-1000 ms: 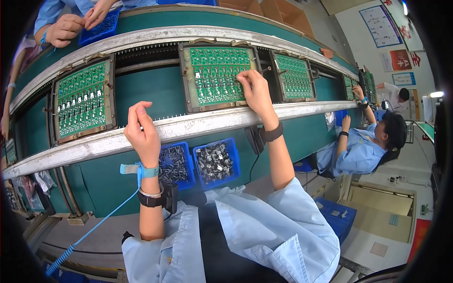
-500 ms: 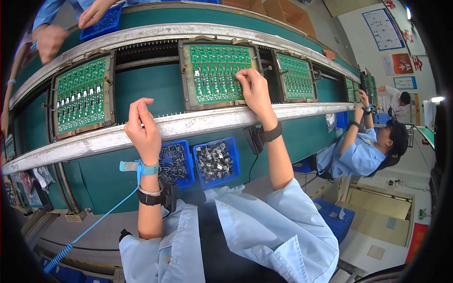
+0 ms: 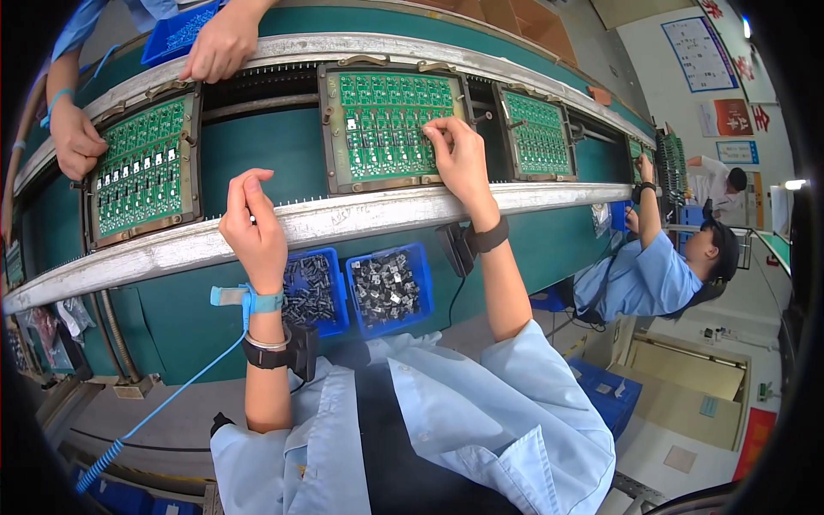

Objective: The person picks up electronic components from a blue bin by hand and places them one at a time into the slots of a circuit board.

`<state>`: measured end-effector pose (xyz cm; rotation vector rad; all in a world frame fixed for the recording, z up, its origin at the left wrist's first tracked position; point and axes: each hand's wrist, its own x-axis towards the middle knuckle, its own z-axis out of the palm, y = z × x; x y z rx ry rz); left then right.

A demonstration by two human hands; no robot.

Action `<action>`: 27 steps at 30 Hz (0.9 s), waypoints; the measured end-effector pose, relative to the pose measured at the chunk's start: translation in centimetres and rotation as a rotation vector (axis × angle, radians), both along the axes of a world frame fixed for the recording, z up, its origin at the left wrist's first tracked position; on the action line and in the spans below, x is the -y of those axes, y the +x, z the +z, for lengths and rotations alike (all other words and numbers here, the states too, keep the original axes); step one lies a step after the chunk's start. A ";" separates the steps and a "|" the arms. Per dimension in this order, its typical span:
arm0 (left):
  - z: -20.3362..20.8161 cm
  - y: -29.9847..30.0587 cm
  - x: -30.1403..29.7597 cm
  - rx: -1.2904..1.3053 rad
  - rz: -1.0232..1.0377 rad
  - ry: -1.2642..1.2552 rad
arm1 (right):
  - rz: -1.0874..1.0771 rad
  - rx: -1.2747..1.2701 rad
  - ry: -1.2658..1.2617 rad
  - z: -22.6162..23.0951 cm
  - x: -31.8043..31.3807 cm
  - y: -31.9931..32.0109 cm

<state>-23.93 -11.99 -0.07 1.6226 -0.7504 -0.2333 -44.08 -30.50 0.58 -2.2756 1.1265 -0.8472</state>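
Note:
My right hand point(image 3: 462, 159) is over the right part of the middle green circuit board panel point(image 3: 390, 93), thumb and forefinger pinched at its surface. Whatever they hold is too small to make out. Near the front metal rail point(image 3: 369, 216), my left hand point(image 3: 255, 230) is raised with its fingers curled together; any part inside is hidden. That panel sits in a dark frame point(image 3: 331, 154), with rows of dark parts on its lower half. Below the rail stand a blue bin point(image 3: 339, 296) of small black parts and another blue bin point(image 3: 427, 279) of black and silvery parts.
Framed panels stand at left point(image 3: 142, 210) and right point(image 3: 536, 137) along the rails. A co-worker's hands point(image 3: 77, 142) reach over the left one, beside a bin of blue parts point(image 3: 184, 30). Another person point(image 3: 644, 270) works at right. A coiled blue cord point(image 3: 184, 382) runs from my left wrist.
The co-worker's hands at top left have come down onto the left panel and its frame. My right hand has shifted slightly left; my left hand stays raised. The person at right has reached farther forward.

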 end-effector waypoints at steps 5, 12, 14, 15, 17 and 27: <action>0.1 -0.1 0.1 0.004 0.003 -0.003 | -0.025 -0.012 -0.003 0.1 -0.1 0.1; -0.2 -0.1 0.2 0.019 0.007 -0.019 | 0.042 -0.044 -0.218 -0.1 0.1 0.1; -0.3 -0.1 0.2 0.035 0.005 -0.021 | 0.074 -0.064 -0.213 0.1 0.0 -0.4; -0.3 -0.1 0.2 0.033 0.010 -0.021 | 0.105 -0.084 -0.205 0.3 0.0 -0.6; -0.3 -0.2 0.2 0.039 0.007 -0.020 | 0.142 -0.106 -0.196 0.9 0.0 -0.6; -0.1 -0.4 0.3 0.044 0.006 -0.024 | 0.212 -0.252 -0.267 2.5 0.6 -0.3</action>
